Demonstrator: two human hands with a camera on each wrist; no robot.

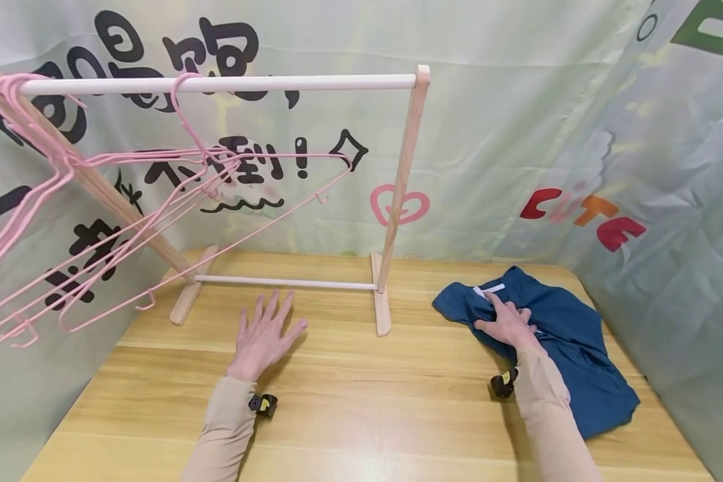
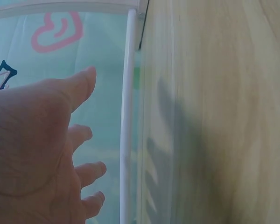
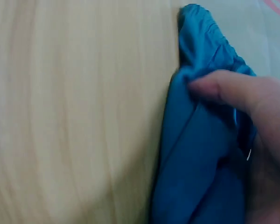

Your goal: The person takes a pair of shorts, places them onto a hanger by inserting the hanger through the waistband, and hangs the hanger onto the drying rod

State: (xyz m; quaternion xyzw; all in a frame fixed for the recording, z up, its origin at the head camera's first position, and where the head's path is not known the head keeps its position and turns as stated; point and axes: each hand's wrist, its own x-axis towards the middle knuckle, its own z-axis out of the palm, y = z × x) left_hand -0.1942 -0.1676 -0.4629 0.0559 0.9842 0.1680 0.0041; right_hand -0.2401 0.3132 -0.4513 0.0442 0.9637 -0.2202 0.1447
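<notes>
A pair of dark blue shorts (image 1: 578,335) with a gathered elastic waist and a white drawstring (image 1: 491,289) lies rumpled on the right of the table. My right hand (image 1: 509,325) is on them near the waistband, fingers bent into the cloth. In the right wrist view the thumb (image 3: 210,88) digs into the blue fabric (image 3: 191,154), while the other fingers are mostly hidden. My left hand (image 1: 264,338) is held over the table with its fingers spread and nothing in it, in front of the rack's lower white bar (image 1: 289,283).
A wooden rack with a white top rail (image 1: 313,82) stands at the back left. Several pink hangers (image 1: 205,157) hang from the rail, reaching out over the table's left side. The rack's right foot (image 1: 381,311) lies between the hands. Printed cloth walls (image 1: 488,134) enclose the table (image 1: 361,402).
</notes>
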